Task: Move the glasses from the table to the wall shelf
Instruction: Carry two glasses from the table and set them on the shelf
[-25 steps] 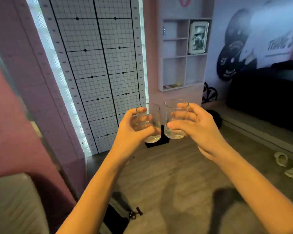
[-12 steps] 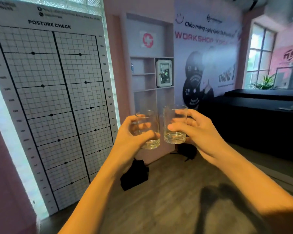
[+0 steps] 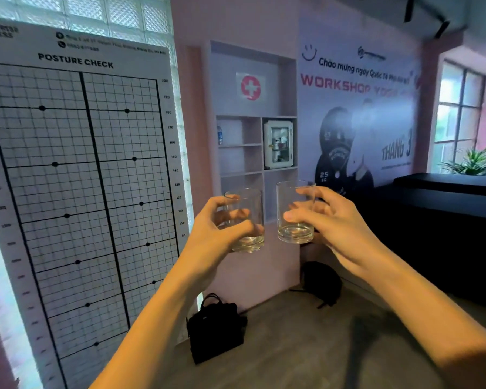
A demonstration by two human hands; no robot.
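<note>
I carry two clear, empty drinking glasses, both upright, side by side at chest height. My left hand (image 3: pixel 216 234) grips the left glass (image 3: pixel 250 211) with fingers and thumb curled round it. My right hand (image 3: pixel 334 223) holds the right glass (image 3: pixel 292 209) the same way. Straight ahead, behind the glasses, is the wall shelf (image 3: pixel 240 146), a recessed unit of open compartments under a red cross sign. The glasses partly cover its lower compartments.
A small white cabinet (image 3: pixel 278 144) fills the shelf's upper right compartment. A posture check board (image 3: pixel 76 192) leans at the left. A black bag (image 3: pixel 213 329) and a black backpack (image 3: pixel 321 282) lie on the floor below the shelf. A dark counter (image 3: pixel 443 209) runs along the right.
The view has risen from the floor and drawn closer to the wall shelf. Both hands keep the same hold on the glasses, still side by side.
</note>
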